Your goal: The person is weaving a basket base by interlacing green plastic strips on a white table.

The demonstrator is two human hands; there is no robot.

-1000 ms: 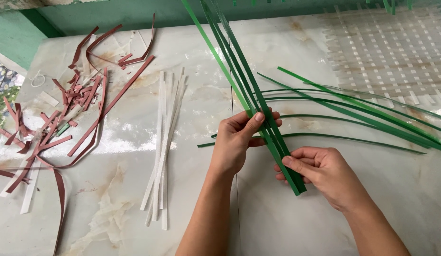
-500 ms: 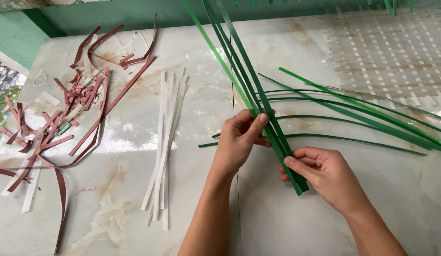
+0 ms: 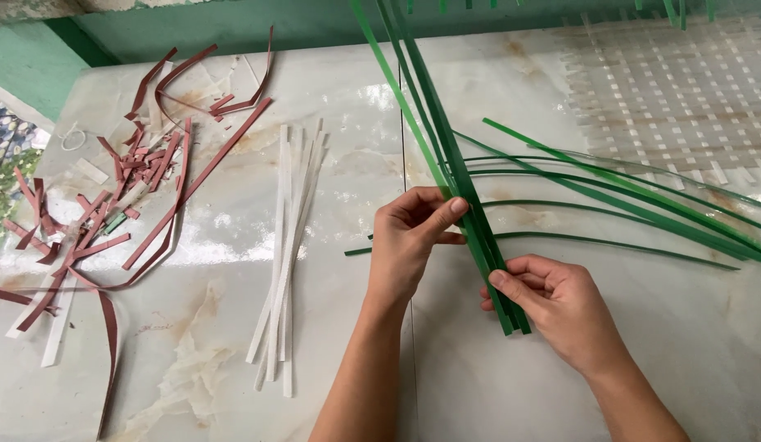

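hands: two, left hand and right hand, both pinching the green strips bundle
white strips: one pile, left of hands
red scraps: heap, far left on bench

Strip bundle runs 12 to 5 o'clock across worktop ctr. Flat strip pile just left at 9; scrap heap further, 10 o'clock. Woven mat at 2.
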